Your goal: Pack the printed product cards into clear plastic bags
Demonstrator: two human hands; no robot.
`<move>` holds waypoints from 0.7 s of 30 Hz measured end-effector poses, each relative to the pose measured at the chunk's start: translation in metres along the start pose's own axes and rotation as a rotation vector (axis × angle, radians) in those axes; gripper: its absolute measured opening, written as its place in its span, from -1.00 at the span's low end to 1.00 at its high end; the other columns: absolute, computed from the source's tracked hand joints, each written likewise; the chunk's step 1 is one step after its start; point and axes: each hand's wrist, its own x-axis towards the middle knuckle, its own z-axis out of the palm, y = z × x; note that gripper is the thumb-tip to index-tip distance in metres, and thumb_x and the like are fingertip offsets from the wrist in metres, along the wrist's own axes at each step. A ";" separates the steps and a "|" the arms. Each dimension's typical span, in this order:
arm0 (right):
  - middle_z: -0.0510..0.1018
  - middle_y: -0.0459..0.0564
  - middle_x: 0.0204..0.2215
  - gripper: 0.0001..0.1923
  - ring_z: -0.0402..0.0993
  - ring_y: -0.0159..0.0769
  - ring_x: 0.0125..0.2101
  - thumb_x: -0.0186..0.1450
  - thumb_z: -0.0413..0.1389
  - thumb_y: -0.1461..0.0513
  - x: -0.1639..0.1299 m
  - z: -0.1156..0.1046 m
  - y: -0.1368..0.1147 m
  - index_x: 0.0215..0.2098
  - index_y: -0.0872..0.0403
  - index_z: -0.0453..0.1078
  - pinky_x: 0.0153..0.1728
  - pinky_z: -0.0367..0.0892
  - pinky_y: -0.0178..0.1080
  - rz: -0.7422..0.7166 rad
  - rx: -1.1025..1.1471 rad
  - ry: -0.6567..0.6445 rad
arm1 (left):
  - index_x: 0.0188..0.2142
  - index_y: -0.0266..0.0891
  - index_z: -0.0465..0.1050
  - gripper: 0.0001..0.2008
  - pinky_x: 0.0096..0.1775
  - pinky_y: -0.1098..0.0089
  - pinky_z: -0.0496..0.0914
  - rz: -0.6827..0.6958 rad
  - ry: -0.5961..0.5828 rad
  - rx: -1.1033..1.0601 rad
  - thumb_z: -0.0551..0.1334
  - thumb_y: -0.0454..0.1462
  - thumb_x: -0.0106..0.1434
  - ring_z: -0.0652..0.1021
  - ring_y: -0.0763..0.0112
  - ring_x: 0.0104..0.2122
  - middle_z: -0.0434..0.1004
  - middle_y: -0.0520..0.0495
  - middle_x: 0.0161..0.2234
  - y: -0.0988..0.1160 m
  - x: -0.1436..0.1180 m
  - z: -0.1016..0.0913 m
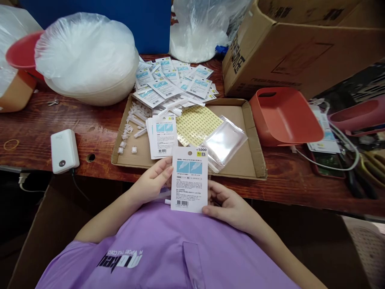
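Note:
A white printed packaging card (189,188) with blue pictures and a barcode is upright in front of my chest. My left hand (156,176) pinches its left edge between thumb and fingers. On the lower right edge, my right hand (227,202) grips it, thumb in front and fingers behind. A small white end of something pokes out at the card's lower left; the rest is hidden. Just beyond, a stack of similar cards (162,138) lies in a shallow cardboard tray (255,162), beside a yellow sticker sheet (200,124), clear plastic bags (225,142) and small translucent plastic parts (135,120).
Packed cards (171,80) are heaped behind the tray. A plastic-covered bowl (90,56) and a white power bank (64,150) are at left. To the right stand a red plastic bin (285,116), a large cardboard box (300,56) and scissors (373,168).

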 end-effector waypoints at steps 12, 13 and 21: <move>0.50 0.00 0.02 -0.24 0.48 -0.14 -0.04 0.18 0.24 0.11 0.013 -0.002 -0.009 0.28 -0.14 0.06 -0.06 0.44 -0.13 -0.437 -0.703 0.205 | -0.03 -0.21 0.39 -0.71 -0.03 0.26 0.43 0.050 0.172 -0.153 0.21 -0.28 0.25 0.56 0.28 -0.08 0.58 -0.10 -0.12 0.013 0.016 0.015; 0.55 -0.03 -0.05 -0.30 0.52 -0.18 -0.10 0.20 0.22 0.13 0.015 -0.002 -0.008 0.26 -0.16 0.11 -0.10 0.46 -0.16 -0.489 -0.705 0.236 | -0.03 -0.21 0.39 -0.72 -0.02 0.24 0.43 0.060 0.161 -0.154 0.20 -0.27 0.25 0.55 0.26 -0.06 0.58 -0.10 -0.12 0.013 0.015 0.015; 0.64 -0.10 -0.39 -0.77 0.55 -0.26 -0.45 0.21 0.19 0.19 0.025 0.011 0.000 -0.15 -0.17 0.53 -0.41 0.52 -0.19 -0.573 -0.529 0.647 | 0.28 -0.04 0.03 -0.24 0.09 0.16 0.35 0.122 -0.048 -0.069 0.31 -0.34 0.15 0.43 0.17 0.09 0.43 -0.15 0.09 0.015 0.002 0.013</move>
